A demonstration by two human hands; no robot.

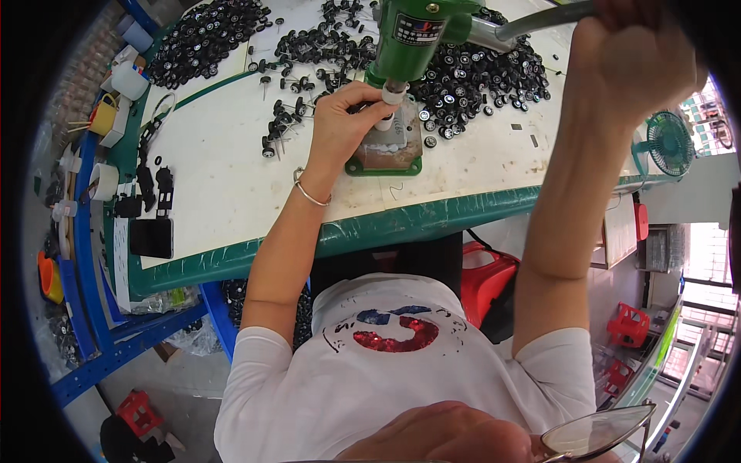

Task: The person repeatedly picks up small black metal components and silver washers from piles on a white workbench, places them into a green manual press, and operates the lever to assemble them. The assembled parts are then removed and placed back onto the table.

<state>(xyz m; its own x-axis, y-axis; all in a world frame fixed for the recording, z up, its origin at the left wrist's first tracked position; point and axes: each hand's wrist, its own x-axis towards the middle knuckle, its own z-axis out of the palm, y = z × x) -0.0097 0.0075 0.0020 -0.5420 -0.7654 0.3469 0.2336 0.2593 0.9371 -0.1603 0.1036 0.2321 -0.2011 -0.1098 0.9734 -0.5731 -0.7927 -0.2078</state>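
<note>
The fingers (369, 99) of the left hand (343, 123) are curled narrowly around a small white cylinder (388, 108), which is held upright under the ram of a green press (417, 31), its long axis running up and down and its top pointing into the ram. The cylinder is short, pale and smooth, and it is set over a grey block on the green base plate (384, 158) of the press, near the front edge of the desk (231, 185). A thin bangle (310, 193) is worn at the left wrist. The right hand (629, 54) is closed around the grey metal lever (540, 19) of the press, raised at the upper right. Behind and beside the press, heaps of small black wheels (471, 77) are spread over the white desk top, some joined in pairs on short axles (282, 127). Farther right, a small green fan (670, 143) is seen beyond the desk edge.
</note>
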